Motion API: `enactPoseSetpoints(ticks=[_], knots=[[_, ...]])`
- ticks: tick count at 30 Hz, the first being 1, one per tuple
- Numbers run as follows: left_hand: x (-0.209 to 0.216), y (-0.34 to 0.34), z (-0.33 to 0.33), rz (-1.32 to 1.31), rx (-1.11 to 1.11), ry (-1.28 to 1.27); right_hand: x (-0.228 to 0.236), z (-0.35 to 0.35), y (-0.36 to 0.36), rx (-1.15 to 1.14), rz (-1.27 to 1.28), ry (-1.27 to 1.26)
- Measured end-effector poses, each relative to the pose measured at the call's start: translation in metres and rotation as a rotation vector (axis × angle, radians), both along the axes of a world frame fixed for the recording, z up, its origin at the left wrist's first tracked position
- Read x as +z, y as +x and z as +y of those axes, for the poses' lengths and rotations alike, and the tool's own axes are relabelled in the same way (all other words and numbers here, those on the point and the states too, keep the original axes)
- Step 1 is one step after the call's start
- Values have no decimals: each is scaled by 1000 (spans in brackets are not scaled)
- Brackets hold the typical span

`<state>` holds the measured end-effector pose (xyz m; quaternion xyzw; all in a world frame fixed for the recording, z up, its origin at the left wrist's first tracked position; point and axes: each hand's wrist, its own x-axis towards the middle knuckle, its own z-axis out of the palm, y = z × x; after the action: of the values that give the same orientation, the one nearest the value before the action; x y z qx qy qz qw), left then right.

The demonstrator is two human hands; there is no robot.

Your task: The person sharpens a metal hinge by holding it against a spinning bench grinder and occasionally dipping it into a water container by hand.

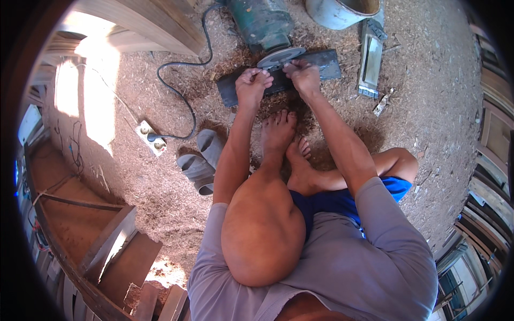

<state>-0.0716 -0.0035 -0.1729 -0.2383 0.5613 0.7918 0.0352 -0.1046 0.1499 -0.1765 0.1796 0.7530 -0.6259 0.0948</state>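
A green electric motor [259, 24] lies on the ground ahead of me with a grey grinding wheel [286, 55] on its near end. Under the wheel's near side is a dark flat board [327, 64]. My left hand [253, 86] is just left of the wheel's near edge, above the board, thumb and fingers pinched. At the wheel's right side, my right hand [304, 78] is closed too, its fingertips close to the rim. Whatever the fingers hold is too small or hidden to make out. Whether the wheel spins, I cannot tell.
A black cable [186, 96] runs from a white power strip [150, 137] towards the motor. Grey slippers [199, 166] lie left of my feet. A pale bucket [340, 13] and a block-shaped tool [371, 59] are at the far right. Wood pieces [490, 128] line the right edge.
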Motion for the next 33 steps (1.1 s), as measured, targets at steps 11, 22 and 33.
enactPoseSetpoints(ticks=[11, 22, 33], knots=[[-2, -7, 5, -32, -81, -75, 14, 3, -1, -97, -35, -145], [-3, -6, 4, -10, -54, -52, 14, 1, -2, -92, -74, -76], [-2, -2, -1, 0, -32, -27, 14, -6, 0, -35, 10, 64]])
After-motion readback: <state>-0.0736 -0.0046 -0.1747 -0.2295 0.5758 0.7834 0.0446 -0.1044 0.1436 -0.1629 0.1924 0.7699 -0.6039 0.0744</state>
